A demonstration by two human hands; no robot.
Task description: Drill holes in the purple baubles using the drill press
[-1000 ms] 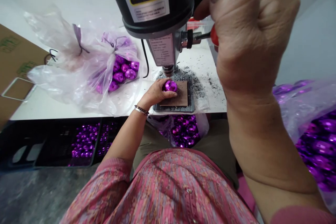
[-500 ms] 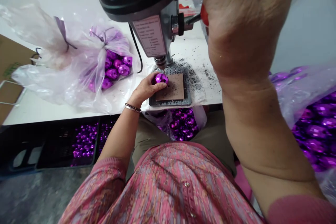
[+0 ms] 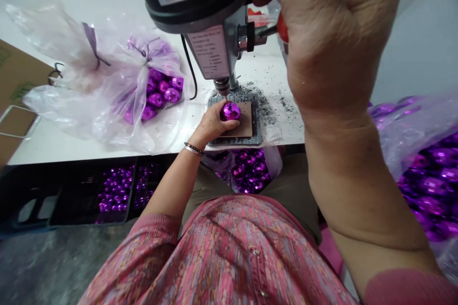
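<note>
My left hand (image 3: pixel 213 123) grips a shiny purple faceted ball (image 3: pixel 231 111) between thumb and fingers. The ball rests on a brown board (image 3: pixel 246 127) that lies on the grey base (image 3: pixel 256 114) of a drill press (image 3: pixel 211 52). Just above the ball is the chuck (image 3: pixel 222 86) with its thin bit, whose tip is at or near the ball's top; contact I cannot make out. High on the right, my right hand (image 3: pixel 322 33) is closed around the press's feed lever (image 3: pixel 266 31), with a red knob (image 3: pixel 282 27) partly hidden by the palm.
Dark shavings (image 3: pixel 268 105) litter the white table (image 3: pixel 171 138) around the base. Clear plastic bags (image 3: pixel 118 109) of purple balls lie left. More balls fill a bag (image 3: pixel 250 171) at my lap, a black crate (image 3: pixel 114 190) below left and a bag (image 3: pixel 429 176) at right.
My left hand has shifted the ball right and slightly toward me on the board, and it has turned. My right hand stays on the lever. The whole view has moved slightly.
</note>
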